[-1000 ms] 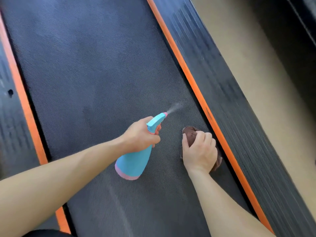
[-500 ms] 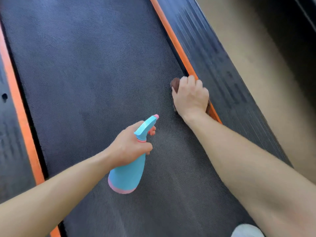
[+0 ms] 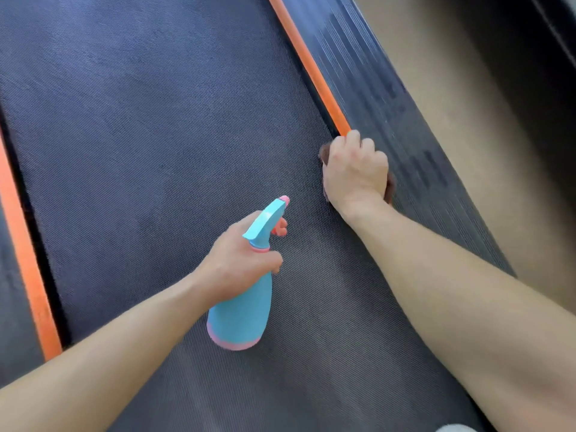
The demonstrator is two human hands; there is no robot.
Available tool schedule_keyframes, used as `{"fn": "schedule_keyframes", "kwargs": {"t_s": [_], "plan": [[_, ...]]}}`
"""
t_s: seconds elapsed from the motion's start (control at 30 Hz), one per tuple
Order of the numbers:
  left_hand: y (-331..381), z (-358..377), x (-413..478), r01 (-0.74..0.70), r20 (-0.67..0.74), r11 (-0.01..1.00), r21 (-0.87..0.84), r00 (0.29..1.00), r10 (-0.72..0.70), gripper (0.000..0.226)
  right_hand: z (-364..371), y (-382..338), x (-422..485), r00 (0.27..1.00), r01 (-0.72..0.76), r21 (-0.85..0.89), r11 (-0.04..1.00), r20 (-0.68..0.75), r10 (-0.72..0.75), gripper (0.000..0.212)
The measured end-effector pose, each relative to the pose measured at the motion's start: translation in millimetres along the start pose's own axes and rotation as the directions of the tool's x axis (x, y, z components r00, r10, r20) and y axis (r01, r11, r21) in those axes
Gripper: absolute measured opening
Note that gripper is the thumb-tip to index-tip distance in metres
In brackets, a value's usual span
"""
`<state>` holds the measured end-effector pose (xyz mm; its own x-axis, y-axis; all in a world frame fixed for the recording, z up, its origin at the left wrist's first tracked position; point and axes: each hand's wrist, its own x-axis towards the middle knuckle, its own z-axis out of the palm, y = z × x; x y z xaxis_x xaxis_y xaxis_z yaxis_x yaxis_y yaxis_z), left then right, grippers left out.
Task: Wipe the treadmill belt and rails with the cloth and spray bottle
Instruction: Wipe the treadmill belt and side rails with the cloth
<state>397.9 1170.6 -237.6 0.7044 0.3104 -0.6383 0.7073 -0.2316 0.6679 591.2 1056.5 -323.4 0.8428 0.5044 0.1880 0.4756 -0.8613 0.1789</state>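
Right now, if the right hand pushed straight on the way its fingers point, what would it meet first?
Probably the orange stripe beside the belt: the right hand, gripping the cloth, has its knuckles right by it.

soft even daylight, slight motion blur
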Motion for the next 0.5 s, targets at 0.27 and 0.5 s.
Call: {"fn": "schedule_keyframes", "kwargs": {"t_s": [0.27, 0.5], "plan": [[-2.7, -8.1, -10.1, 0.01, 0.019, 0.999, -0.052, 1.0, -0.009, 0.061, -22.9, 47.3, -129.5, 0.992, 0.009, 0.113, 0.994, 0.121, -0.023, 0.038], [-11.5, -9.2, -12.9, 0.036, 0.027, 0.997, -0.068, 0.999, -0.035, 0.064, -1.0, 14.1, -37.5, 0.999, -0.03, 0.022, 0.999, -0.022, 0.03, 0.038]]}}
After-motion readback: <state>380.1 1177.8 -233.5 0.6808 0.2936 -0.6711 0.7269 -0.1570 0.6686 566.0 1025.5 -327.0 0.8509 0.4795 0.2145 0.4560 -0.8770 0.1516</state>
